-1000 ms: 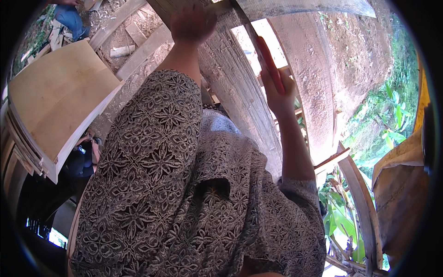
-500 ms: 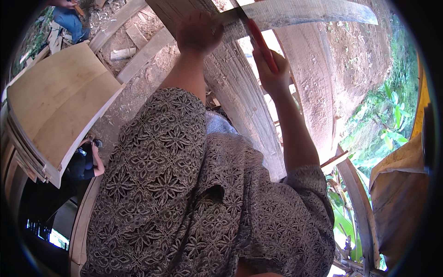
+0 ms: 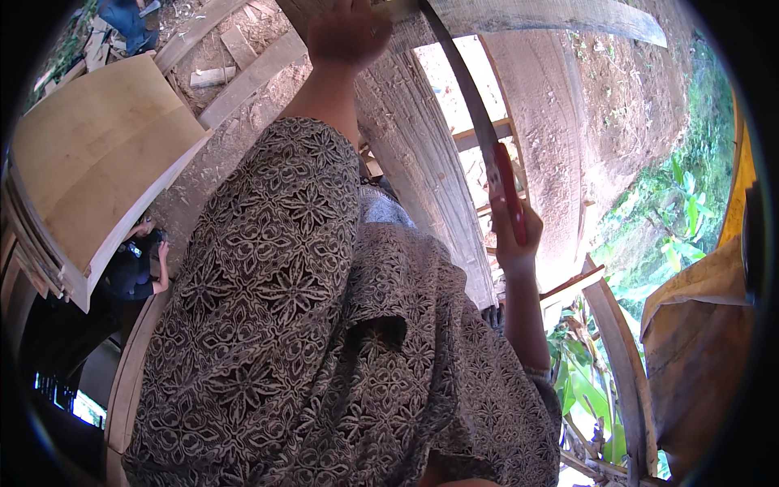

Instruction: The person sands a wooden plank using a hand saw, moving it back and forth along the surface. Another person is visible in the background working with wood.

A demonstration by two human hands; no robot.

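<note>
My right hand (image 3: 520, 239) is closed round the red handle of a handsaw (image 3: 471, 97). Its long dark blade slants up and left to a pale, weathered board (image 3: 560, 14) lying crosswise at the top of the view. At that board's left end is my left hand (image 3: 349, 36), its fingers curled over and bearing down on the wood; the fingertips are partly cut off and blurred. Underneath runs a thick, rough plank (image 3: 430, 154), sprinkled with sawdust, which passes beneath both hands toward my body.
Another wide plank (image 3: 540, 114) lies to the right, with a gap between. Stacked plywood sheets (image 3: 105, 154) stand at the left. A person (image 3: 134, 268) holding a dark device is below them; another person's blue-clothed leg (image 3: 126, 24) shows top left. A brown tarp (image 3: 698, 357) hangs at right.
My right hand has drawn the handsaw back toward my body, so much more of the blade shows. My left hand stays at the board's end, a little higher in view.
</note>
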